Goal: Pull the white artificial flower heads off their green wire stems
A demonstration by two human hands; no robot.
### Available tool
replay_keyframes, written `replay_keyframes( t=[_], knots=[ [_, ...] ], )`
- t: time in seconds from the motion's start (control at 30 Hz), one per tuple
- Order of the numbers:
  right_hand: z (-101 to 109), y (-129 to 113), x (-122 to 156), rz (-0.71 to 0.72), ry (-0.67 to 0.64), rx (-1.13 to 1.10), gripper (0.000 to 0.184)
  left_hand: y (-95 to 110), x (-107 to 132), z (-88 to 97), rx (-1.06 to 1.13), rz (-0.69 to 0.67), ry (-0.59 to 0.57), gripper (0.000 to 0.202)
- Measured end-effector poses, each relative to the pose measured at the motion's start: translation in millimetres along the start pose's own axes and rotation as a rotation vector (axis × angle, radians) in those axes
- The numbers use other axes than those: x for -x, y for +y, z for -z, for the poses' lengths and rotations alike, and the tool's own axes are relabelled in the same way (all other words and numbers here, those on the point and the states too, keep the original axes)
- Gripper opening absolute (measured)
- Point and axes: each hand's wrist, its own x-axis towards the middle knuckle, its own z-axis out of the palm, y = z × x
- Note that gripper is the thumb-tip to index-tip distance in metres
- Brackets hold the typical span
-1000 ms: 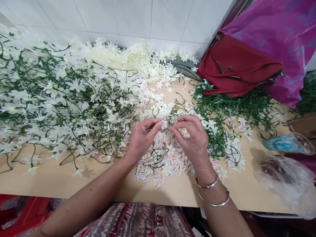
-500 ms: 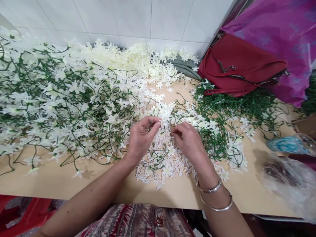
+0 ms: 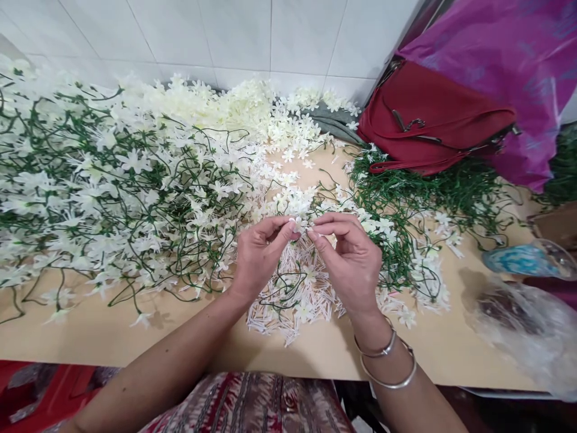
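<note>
Between thumb and forefinger my left hand (image 3: 262,252) pinches a small white artificial flower (image 3: 296,225). My right hand (image 3: 347,255) is closed in a pinch close beside it, its fingertips at the flower; whatever sits between them is too small to make out. Under both hands lies a heap of short white stamen sticks (image 3: 311,300), with a few green-stemmed flowers on top. Just beyond the fingertips are loose white petal pieces (image 3: 293,198). Green plastic stems (image 3: 396,240) lie in a tangle to the right of my right hand.
A large pile of white flowers on green stems (image 3: 112,198) covers the table's left. At the back right, a red bag (image 3: 437,120) rests near more stems, beside a purple plastic bag (image 3: 505,72). A clear plastic bag (image 3: 536,337) lies at the right edge.
My right hand has turned and risen from the stick heap to meet the left fingertips. The left hand keeps its pinch in nearly the same place.
</note>
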Motion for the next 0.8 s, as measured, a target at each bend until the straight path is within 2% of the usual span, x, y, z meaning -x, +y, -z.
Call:
replay_keyframes(
  t=[0.13, 0.3, 0.63, 0.8],
  knots=[
    [-1.6, 5.1, 2.0, 0.032, 0.000, 0.184, 0.015, 6.5, 2.2, -2.9, 0.045, -0.009, -0.021, 0.014],
    [-3.2, 7.7, 3.4, 0.022, 0.066, 0.292, 0.012, 6.0, 4.8, -5.9, 0.060, 0.006, -0.035, 0.014],
    [-8.0, 1.9, 4.7, -0.059, -0.016, 0.231, 0.007, 1.2, 5.6, -2.0, -0.085, -0.131, -0.025, 0.014],
    [-9.8, 2.4, 4.5, -0.068, 0.001, 0.169, 0.008, 0.9, 6.7, -3.6, -0.099, -0.170, -0.045, 0.013]
  ],
)
